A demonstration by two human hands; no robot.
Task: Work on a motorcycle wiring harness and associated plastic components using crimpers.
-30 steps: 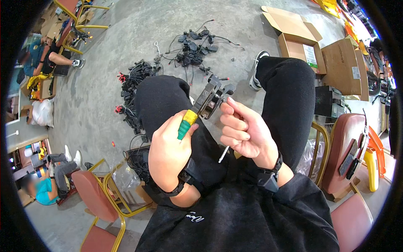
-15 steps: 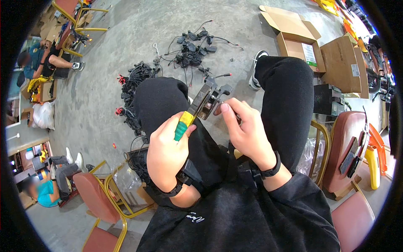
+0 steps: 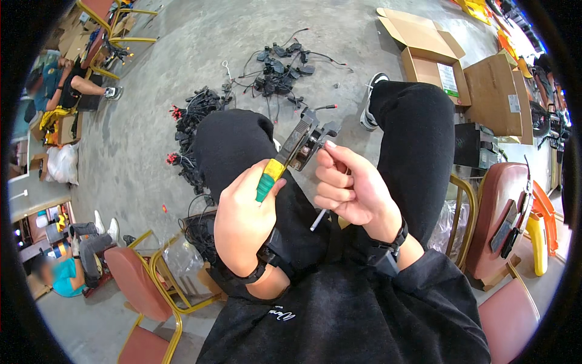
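Note:
My left hand (image 3: 244, 221) is closed around the green-and-yellow handle of a pliers-like tool (image 3: 274, 172) with a dark metal head. Against that head sits a small black clamp-like part (image 3: 310, 148); a short cable with a red tip (image 3: 327, 107) shows just beyond it. My right hand (image 3: 357, 185) has its fingers curled, with thumb and forefinger pinched at the black part's right side. A thin pale rod (image 3: 318, 219) sticks out below the curled fingers. The rod's upper end is hidden by the hand.
Piles of black cabled parts (image 3: 282, 70) and red-tipped cables (image 3: 197, 115) lie on the floor ahead. Cardboard boxes (image 3: 494, 91) stand at right, near a red chair (image 3: 497, 212) with tools on its seat. Two people sit at far left; more chairs (image 3: 139, 285) are close by.
My right hand has turned, its fingers now curled toward the palm, and the pale rod has come into view below it. The tool and black part have shifted slightly right.

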